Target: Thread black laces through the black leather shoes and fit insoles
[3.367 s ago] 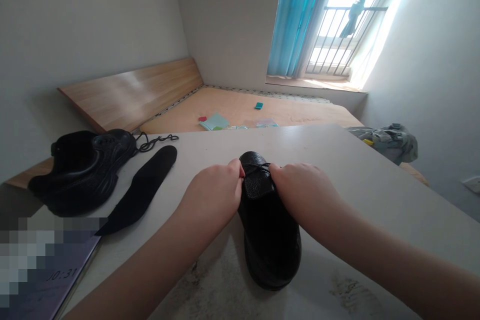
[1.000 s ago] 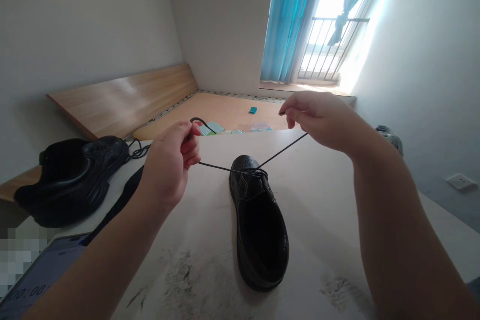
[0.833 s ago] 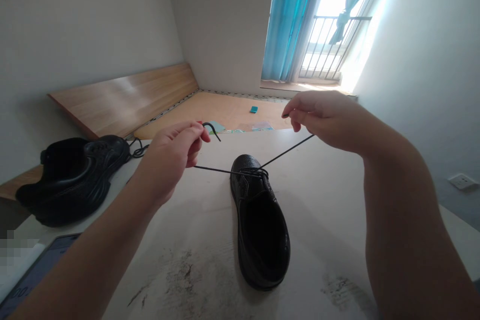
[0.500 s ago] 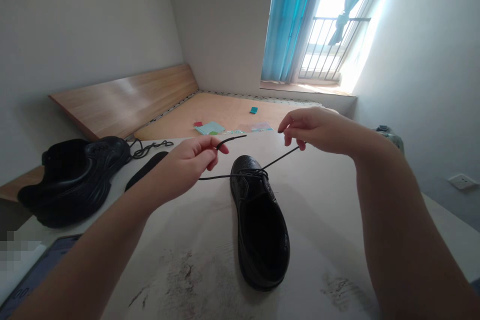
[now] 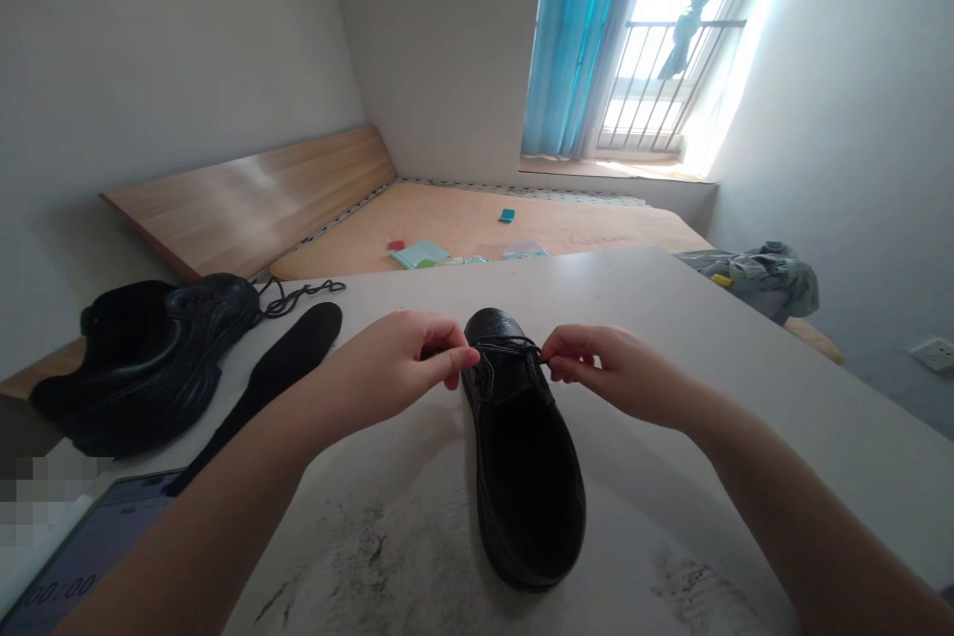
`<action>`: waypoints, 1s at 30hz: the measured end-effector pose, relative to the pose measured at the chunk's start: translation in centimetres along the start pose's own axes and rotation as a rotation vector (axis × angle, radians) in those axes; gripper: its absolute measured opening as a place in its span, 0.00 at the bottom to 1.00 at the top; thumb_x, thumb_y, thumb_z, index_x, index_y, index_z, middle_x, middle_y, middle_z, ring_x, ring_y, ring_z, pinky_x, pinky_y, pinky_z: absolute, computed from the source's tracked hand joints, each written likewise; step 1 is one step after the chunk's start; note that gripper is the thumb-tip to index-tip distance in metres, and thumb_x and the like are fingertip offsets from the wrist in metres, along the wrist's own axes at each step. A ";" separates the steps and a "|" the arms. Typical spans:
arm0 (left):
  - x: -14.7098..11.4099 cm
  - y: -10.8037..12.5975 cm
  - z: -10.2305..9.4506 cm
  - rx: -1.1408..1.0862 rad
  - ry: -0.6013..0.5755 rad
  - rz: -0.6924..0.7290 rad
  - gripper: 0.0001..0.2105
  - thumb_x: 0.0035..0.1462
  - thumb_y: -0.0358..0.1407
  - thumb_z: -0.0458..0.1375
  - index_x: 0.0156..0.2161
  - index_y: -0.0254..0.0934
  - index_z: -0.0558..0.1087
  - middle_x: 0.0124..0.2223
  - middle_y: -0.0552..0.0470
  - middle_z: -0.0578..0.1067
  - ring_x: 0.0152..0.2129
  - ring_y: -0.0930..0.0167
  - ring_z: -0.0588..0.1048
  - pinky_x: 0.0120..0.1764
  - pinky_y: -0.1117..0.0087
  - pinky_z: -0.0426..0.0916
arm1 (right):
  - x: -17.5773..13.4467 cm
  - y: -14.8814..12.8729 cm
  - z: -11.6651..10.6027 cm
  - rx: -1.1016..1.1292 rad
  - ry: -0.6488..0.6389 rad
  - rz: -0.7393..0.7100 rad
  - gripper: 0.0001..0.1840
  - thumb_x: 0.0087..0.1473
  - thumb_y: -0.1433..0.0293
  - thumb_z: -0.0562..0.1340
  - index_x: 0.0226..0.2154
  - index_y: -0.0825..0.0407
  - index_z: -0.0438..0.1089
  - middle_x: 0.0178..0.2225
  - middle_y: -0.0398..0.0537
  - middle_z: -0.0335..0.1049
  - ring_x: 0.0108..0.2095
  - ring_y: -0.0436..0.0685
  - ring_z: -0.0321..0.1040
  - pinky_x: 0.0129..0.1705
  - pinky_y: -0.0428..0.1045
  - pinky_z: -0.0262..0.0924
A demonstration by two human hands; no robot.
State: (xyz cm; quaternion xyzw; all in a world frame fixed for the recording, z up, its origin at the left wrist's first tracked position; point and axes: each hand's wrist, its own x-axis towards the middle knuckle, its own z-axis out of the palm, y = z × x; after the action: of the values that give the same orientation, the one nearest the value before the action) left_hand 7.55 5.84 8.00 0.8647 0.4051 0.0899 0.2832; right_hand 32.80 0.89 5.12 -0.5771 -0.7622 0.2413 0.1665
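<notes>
A black leather shoe [image 5: 531, 477] stands upright on the white table, toe pointing away from me. Its thin black shoelace [image 5: 511, 342] crosses over the tongue near the toe. At the shoe's left side, my left hand [image 5: 413, 358] pinches the lace between thumb and fingers; a dark bit of it shows inside the hand. My right hand [image 5: 607, 366] is closed in a pinch on the lace just right of the eyelets. Both hands are low, close against the shoe's upper, and the lace ends are mostly hidden.
On the left lie a second black shoe [image 5: 160, 358] with loose laces [image 5: 302, 293], a black insole [image 5: 294, 353] and a phone or tablet [image 5: 96, 547]. Beyond the table [image 5: 626, 288] is a bed board [image 5: 588, 219] with small packets [image 5: 419, 253]. Grey cloth [image 5: 775, 273] sits at right.
Both hands have come down and inward to the shoe's sides. The lace, earlier stretched out to either side, now lies drawn close over the shoe. The insole shows more fully.
</notes>
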 end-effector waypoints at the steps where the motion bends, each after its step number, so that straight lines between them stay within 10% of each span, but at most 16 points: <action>1: 0.0 -0.1 0.0 -0.038 -0.013 -0.001 0.14 0.58 0.46 0.53 0.30 0.40 0.74 0.27 0.57 0.74 0.23 0.74 0.68 0.26 0.73 0.58 | -0.1 0.0 0.0 -0.010 0.006 -0.007 0.08 0.57 0.68 0.55 0.34 0.49 0.69 0.31 0.41 0.72 0.31 0.49 0.66 0.32 0.45 0.56; 20: 0.4 -1.5 0.1 -0.232 0.119 -0.130 0.10 0.49 0.42 0.60 0.33 0.38 0.76 0.27 0.53 0.76 0.20 0.74 0.70 0.21 0.75 0.59 | -0.9 -1.5 0.0 -0.211 0.102 -0.022 0.06 0.55 0.70 0.56 0.31 0.48 0.69 0.26 0.37 0.71 0.24 0.46 0.59 0.27 0.44 0.48; 30: 0.4 -1.2 0.5 -0.217 -0.122 -0.110 0.09 0.52 0.39 0.57 0.37 0.40 0.75 0.34 0.53 0.79 0.30 0.69 0.75 0.30 0.72 0.66 | -0.9 -1.3 0.5 -0.177 0.102 -0.052 0.07 0.58 0.67 0.55 0.39 0.46 0.67 0.24 0.38 0.68 0.24 0.48 0.59 0.26 0.45 0.48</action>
State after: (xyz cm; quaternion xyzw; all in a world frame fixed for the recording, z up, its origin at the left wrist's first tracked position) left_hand 7.22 6.50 6.87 0.8094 0.4217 0.0647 0.4035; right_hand 31.75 -0.35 5.42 -0.5812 -0.7858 0.1390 0.1594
